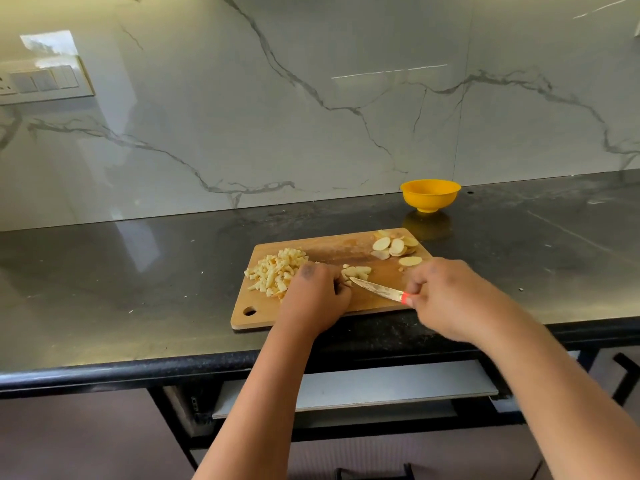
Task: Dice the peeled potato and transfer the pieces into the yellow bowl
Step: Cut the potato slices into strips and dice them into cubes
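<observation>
Mid-dice: left hand [317, 292] pinning potato strips [356, 271] on board [346, 249], right hand [446, 296] gripping knife [375, 289], tip at 10 o'clock. Yellow bowl [430, 195] at 1 o'clock, nearer right hand.

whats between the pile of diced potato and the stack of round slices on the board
In the head view, between the diced pile and the round slices lie bare board and, nearer, the left hand holding sticks at the knife tip.
</observation>
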{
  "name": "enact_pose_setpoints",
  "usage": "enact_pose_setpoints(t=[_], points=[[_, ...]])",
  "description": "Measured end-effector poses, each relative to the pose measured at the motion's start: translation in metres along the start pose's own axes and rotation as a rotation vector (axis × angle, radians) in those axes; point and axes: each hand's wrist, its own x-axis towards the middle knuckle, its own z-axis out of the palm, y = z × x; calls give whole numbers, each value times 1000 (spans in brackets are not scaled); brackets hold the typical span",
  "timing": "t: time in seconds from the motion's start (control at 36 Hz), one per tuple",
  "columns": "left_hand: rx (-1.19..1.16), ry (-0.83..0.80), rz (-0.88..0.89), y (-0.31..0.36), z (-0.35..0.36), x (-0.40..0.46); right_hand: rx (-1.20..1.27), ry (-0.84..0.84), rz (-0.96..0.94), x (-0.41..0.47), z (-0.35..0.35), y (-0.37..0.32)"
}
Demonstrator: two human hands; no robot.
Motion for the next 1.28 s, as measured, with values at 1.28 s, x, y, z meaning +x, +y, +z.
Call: enact_pose_setpoints(t=[1.28], points=[[172,-113,19,-36,-50,49,449,538,-140,51,52,40]])
